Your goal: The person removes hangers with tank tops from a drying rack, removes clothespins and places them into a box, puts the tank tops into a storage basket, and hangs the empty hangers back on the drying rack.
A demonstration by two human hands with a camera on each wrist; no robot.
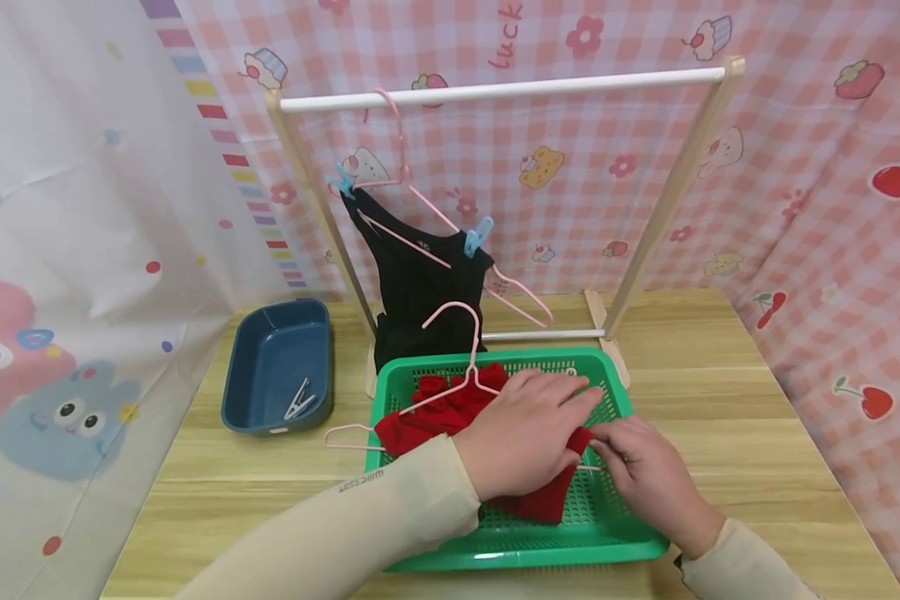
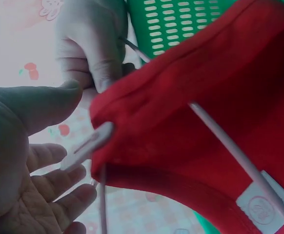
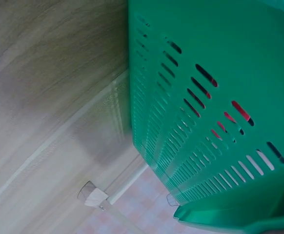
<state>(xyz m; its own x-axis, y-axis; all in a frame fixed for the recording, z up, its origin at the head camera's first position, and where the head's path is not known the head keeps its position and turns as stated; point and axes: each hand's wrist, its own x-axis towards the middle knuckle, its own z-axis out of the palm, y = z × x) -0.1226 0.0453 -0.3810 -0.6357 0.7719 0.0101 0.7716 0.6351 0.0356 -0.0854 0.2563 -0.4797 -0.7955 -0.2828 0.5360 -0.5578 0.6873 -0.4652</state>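
A red sleeveless top [image 1: 536,500] lies on a pink hanger [image 1: 475,346] over the green basket [image 1: 525,557]. My right hand [image 1: 648,479] pinches the top's right shoulder edge, seen also in the left wrist view. My left hand [image 1: 521,437] is over the top, its thumb and fingers spread apart. A pale clothespin [image 2: 88,145] is clipped on that shoulder, close to the left fingertips. Whether they touch it, I cannot tell. The right wrist view shows the basket's slotted side; the right hand is out of that view.
Behind the basket stands a wooden rack with a white rail [image 1: 510,89]. From it hangs a black top [image 1: 423,279] on a pink hanger, with blue clothespins [image 1: 478,237] on its shoulders. At left, a dark blue bin [image 1: 277,350] holds a pale clothespin [image 1: 298,402].
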